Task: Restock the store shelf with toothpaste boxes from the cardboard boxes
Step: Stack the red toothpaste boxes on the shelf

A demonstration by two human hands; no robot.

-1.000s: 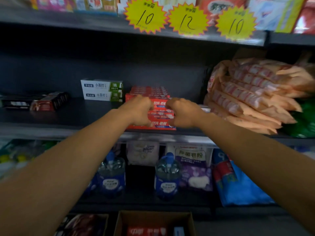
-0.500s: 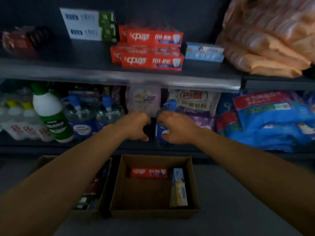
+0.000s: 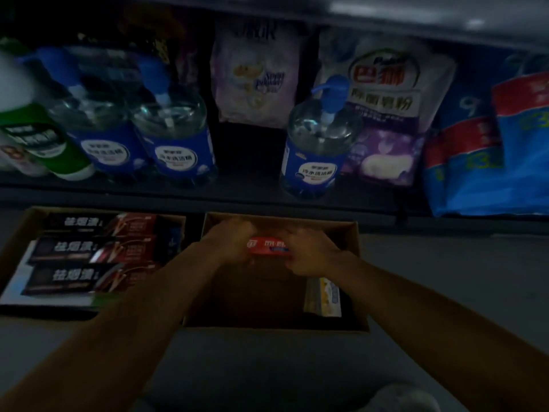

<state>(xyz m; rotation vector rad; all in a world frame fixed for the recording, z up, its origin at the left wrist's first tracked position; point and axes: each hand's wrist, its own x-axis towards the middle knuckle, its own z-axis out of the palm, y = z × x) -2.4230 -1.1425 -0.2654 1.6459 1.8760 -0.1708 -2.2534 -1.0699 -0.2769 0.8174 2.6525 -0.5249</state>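
Both hands [image 3: 269, 248] curled around red toothpaste box [image 3: 269, 247]

Open cardboard box [image 3: 355, 281] on floor, taken as landmark. Inside its far end, left hand [image 3: 230, 239] and right hand [image 3: 309, 252] each grip one end of a red toothpaste box [image 3: 269, 247]. Yellow-and-blue carton [image 3: 322, 297] stands on edge against the box's right wall, nearer the viewer. Just left of the landmark, second cardboard box [image 3: 17, 233] holding three dark toothpaste boxes [image 3: 74, 278] in a row. Beyond the landmark, low shelf with pump bottles [image 3: 315, 150], one directly behind it. Picture dim, blurred.
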